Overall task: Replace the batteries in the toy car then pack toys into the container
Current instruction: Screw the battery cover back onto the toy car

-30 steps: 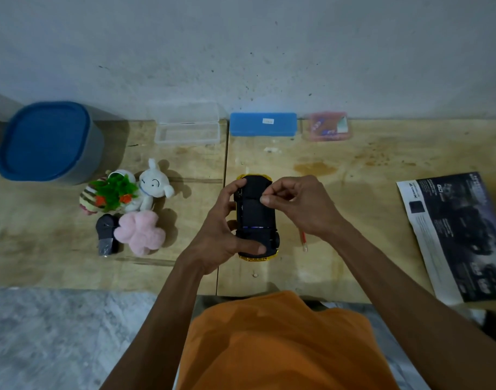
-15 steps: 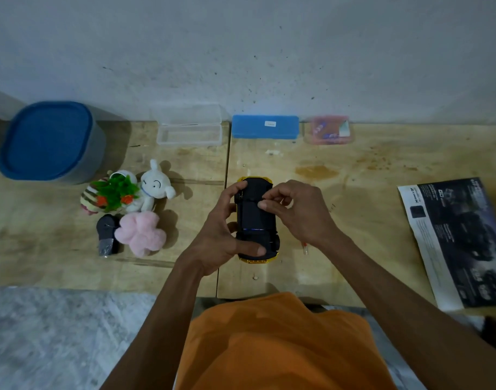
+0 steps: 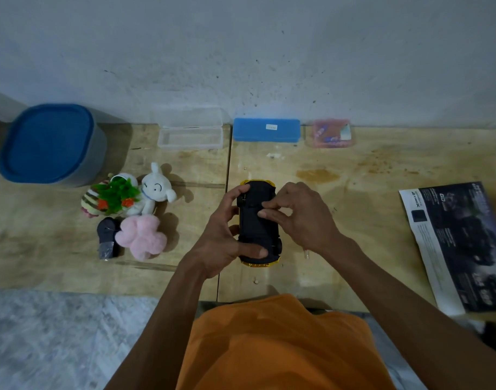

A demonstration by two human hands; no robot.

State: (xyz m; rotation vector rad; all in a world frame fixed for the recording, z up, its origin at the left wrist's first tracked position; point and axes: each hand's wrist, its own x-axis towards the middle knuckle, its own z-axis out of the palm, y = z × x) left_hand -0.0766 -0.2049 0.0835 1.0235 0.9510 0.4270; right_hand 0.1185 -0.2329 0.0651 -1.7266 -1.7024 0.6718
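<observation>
Left hand (image 3: pixel 227 243) gripping upturned toy car (image 3: pixel 258 220); right hand (image 3: pixel 300 215) fingertips pinching, probably battery cover. Keep car steady, pry cover gently.

Pale speckled wall (image 3: pixel 241 46), stained plywood tabletop (image 3: pixel 367 175), grey marbled floor (image 3: pixel 58 339), dim light

Both forearms reach forward and converge. The left hand (image 3: pixel 222 237) curls round the toy car (image 3: pixel 258 220), thumb across its near end and forefinger hooked over the far end. The right hand (image 3: pixel 300 218) arches beside it, fingertips (image 3: pixel 265 211) bent and pressing the car's dark underside.
</observation>
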